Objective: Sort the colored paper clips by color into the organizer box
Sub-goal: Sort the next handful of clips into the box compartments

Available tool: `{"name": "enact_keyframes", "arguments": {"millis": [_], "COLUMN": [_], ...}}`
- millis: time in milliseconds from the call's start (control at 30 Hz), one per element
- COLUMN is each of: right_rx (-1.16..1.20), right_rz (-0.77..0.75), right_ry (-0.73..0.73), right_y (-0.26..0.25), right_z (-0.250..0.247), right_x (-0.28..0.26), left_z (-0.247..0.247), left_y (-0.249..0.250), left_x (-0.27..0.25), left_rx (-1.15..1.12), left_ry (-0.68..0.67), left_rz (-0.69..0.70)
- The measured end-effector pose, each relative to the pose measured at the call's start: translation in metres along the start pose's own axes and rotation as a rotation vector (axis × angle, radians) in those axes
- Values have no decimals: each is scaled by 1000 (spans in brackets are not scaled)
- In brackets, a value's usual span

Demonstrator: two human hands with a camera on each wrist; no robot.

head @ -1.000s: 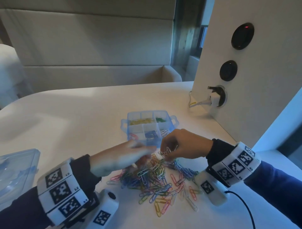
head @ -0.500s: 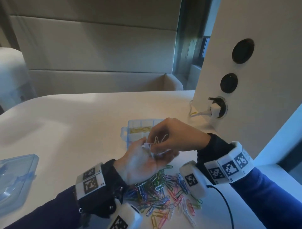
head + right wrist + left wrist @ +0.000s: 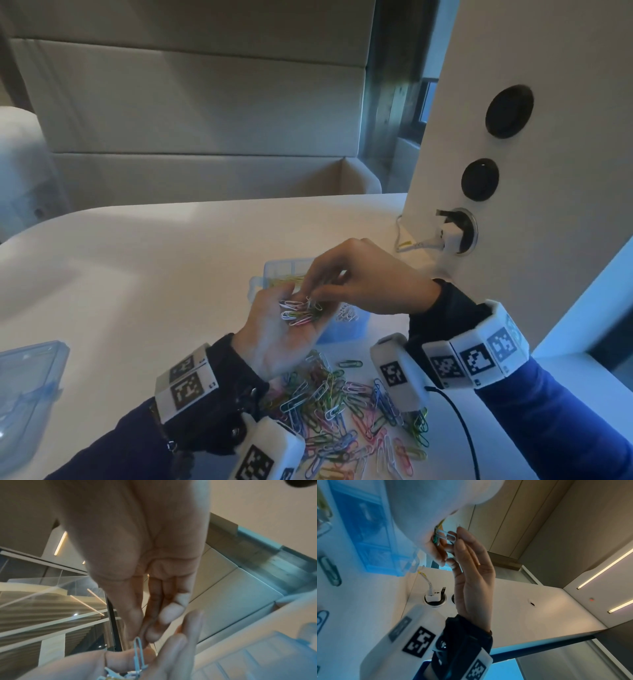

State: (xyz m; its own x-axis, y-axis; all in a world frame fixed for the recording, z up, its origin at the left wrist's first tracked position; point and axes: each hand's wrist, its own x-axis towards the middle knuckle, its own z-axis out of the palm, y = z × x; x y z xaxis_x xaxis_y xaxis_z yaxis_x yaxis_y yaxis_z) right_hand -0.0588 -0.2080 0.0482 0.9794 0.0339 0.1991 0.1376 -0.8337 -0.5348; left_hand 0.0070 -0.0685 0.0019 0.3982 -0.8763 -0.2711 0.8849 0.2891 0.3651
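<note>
A small bunch of paper clips (image 3: 300,312), mostly white, is being cradled in the upturned, loosely cupped left hand (image 3: 281,334). One clip of that bunch is being pinched by the right hand (image 3: 368,277), fingers curled down from 2 o'clock. The organizer box (image 3: 346,325) is lying on the desk (image 3: 137,274) at 12 o'clock of the loose clip pile (image 3: 346,411), partly hidden behind both hands.
</note>
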Motion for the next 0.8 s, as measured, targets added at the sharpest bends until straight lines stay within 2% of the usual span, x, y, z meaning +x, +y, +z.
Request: {"name": "enact_keyframes", "arguments": {"millis": [100,200,300,433,533,633,800], "right_rx": [180,381,444,313,210,20,-198], "right_rz": [33,128,188,205,239,264,279], "right_ry": [-8,-5,-15,25,108,183,113], "right_y": [5,8,10,15,22,29,24], "right_z": [-7,-11,-11,-15,-21,-22,-17], "right_x": [0,0,0,1,0,-2,-1], "left_z": [0,-2,-1,1,-1,-4,-3], "left_y": [1,5,7,11,13,15,16], "left_x": [1,4,5,3,3,5,5], "left_rx": [5,-1,19,66,35,40,19], "left_ry": [8,34,63,98,96,127,137], "left_rz": [11,17,29,42,22,22,2]}}
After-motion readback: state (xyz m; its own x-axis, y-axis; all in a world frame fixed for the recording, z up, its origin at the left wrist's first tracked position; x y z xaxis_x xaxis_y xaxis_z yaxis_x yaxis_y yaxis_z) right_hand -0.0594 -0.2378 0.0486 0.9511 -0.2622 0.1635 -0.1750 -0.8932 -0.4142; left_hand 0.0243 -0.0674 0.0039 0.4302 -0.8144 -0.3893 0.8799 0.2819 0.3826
